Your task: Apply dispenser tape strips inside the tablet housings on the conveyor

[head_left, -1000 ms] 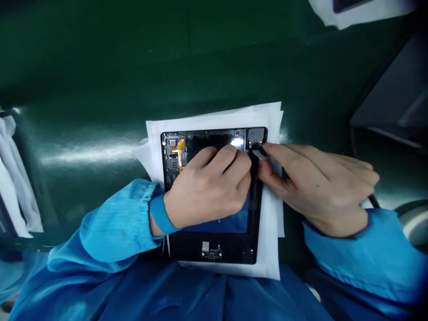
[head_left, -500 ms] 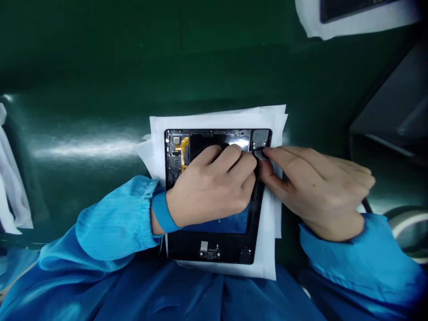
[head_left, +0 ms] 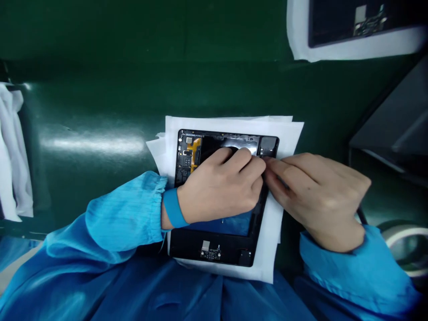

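An opened tablet [head_left: 187, 243] lies in front of me with its inner side up, on white sheets [head_left: 287, 133]. Along its upper left runs an orange flex cable [head_left: 195, 154]; a small circuit board [head_left: 211, 254] sits near its lower edge. My left hand [head_left: 222, 185] rests over the middle of the tablet, fingers curled, fingertips hidden at the right edge. My right hand [head_left: 317, 191] meets it there, thumb and index finger pinched together just below the upper right speaker [head_left: 268, 145]. Whatever lies between the fingertips of either hand is hidden.
Another open tablet [head_left: 334, 31] lies on a white sheet [head_left: 301, 49] at the upper right. White cloth [head_left: 16, 156] hangs at the left. A roll of tape [head_left: 391, 236] stands at the lower right, near a dark grey panel [head_left: 394, 111]. The table [head_left: 133, 89] is green.
The view has shifted, so the tablet appears farther right and more of the upper right tablet shows. My right thumb and index finger have drawn closer together at the tablet's edge.
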Tool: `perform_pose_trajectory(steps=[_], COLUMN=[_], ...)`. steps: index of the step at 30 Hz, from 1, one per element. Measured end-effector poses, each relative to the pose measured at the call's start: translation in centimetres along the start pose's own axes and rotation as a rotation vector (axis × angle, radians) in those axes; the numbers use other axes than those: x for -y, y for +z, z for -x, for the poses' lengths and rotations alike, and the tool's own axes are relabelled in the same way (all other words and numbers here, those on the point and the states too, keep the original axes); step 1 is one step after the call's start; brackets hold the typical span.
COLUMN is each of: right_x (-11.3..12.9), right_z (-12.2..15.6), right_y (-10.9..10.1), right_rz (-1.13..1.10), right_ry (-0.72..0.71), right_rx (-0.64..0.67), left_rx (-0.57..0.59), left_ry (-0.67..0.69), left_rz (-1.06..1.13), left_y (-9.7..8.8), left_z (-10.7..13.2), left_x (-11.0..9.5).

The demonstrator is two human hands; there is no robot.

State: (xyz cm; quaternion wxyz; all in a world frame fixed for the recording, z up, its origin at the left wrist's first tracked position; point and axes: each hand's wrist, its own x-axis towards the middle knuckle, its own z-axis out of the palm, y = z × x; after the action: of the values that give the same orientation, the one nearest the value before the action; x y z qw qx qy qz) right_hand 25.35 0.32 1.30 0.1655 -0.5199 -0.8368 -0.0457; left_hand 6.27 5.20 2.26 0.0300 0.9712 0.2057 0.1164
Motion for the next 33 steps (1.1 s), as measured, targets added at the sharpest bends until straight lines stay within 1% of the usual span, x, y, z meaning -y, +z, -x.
perform_pose_trajectory(steps=[4, 7, 10, 13, 15, 17, 20, 22, 24, 28, 31, 33], right_x=[0.3, 0.9, 1.5, 1.7, 1.5, 1.2, 0.9, 0.8, 0.7, 0.6, 0.6, 0.6], right_z=[0.0, -0.2, 0.1, 1.0, 1.9, 2.9, 4.2, 4.7, 5.0, 4.9, 4.5, 4.5], right_y=[-0.7, -1.0, -0.8, -0.1, 0.2, 0.1, -0.5, -0.9, -1.1, -1.0, -1.2, -1.7], right_rz=[0.016, 0.089, 0.17, 0.121, 0.028, -0.067, -0.165, -0.197, -0.219, -0.245, -0.228, -0.205], right_ry=[-0.002, -0.006, -0.011, 0.044, 0.091, 0.12, 0.151, 0.166, 0.164, 0.14, 0.132, 0.133], right_rx=[0.086, 0.116, 0.121, 0.144, 0.118, 0.041, -0.088, -0.142, -0.154, -0.136, -0.135, -0.141], left_rx=[0.013, 0.03, 0.042, 0.061, 0.063, 0.044, 0.028, 0.044, 0.053, 0.047, 0.046, 0.043], left_ry=[-0.006, -0.005, -0.007, -0.023, -0.056, -0.116, -0.221, -0.271, -0.306, -0.345, -0.328, -0.3], left_rz=[0.011, 0.011, -0.003, -0.002, 0.062, 0.164, 0.269, 0.3, 0.321, 0.311, 0.266, 0.239], left_y=[0.0, 0.0, -0.1, -0.2, -0.1, 0.0, 0.3, 0.4, 0.5, 0.5, 0.7, 0.8], left_z=[0.0, -0.1, 0.0, 0.0, -0.3, -0.8, -1.7, -2.2, -2.4, -2.7, -2.9, -3.0], left_x=[0.0, 0.0, 0.0, 0.5, 1.0, 1.5, 2.1, 2.2, 2.2, 2.1, 2.1, 2.2])
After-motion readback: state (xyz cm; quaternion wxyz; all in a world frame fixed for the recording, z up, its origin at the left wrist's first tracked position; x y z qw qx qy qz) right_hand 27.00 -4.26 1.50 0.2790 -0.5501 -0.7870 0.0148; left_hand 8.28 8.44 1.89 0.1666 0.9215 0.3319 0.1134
